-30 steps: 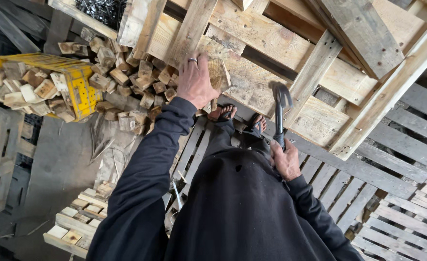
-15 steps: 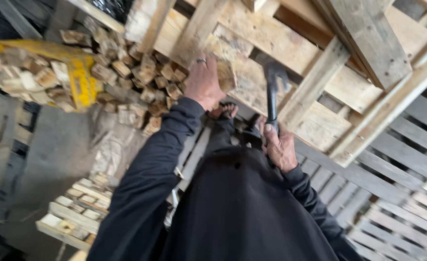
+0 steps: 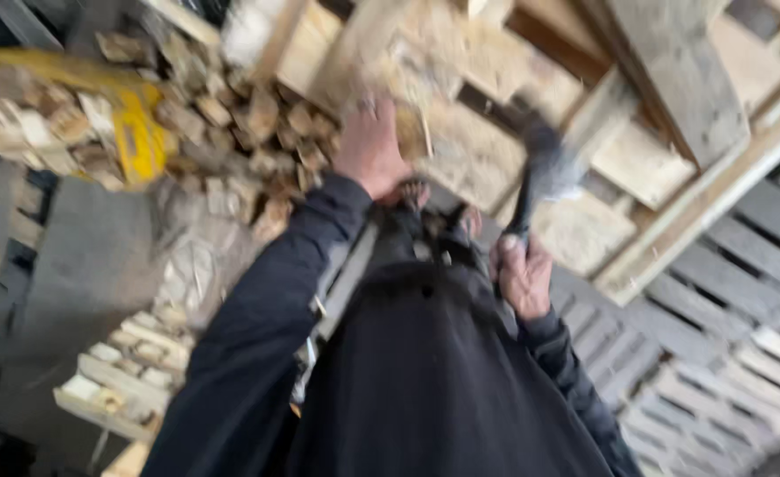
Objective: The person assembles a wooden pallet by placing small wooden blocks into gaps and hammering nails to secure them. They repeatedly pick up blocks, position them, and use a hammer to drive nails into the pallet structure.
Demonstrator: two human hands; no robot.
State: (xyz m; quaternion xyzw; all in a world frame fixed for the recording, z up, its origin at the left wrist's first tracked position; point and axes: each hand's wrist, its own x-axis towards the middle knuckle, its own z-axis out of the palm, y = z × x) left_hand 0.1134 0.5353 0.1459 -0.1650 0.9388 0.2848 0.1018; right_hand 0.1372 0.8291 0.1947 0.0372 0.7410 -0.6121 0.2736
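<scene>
Fingers of the right hand (image 3: 522,276) are wrapping tightly around a hatchet (image 3: 538,181) handle, its blurred head hanging over the wooden pallet (image 3: 646,159). Left hand (image 3: 370,146) is gripping a small wood block (image 3: 414,124) against that pallet, beside a heap of cut wood blocks (image 3: 257,132).

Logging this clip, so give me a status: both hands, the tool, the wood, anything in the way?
Left hand grips wood block on pallet. Right hand shut on hatchet, head blurred above pallet. Scrap-wood pile sits left; nothing between blade and block.
</scene>
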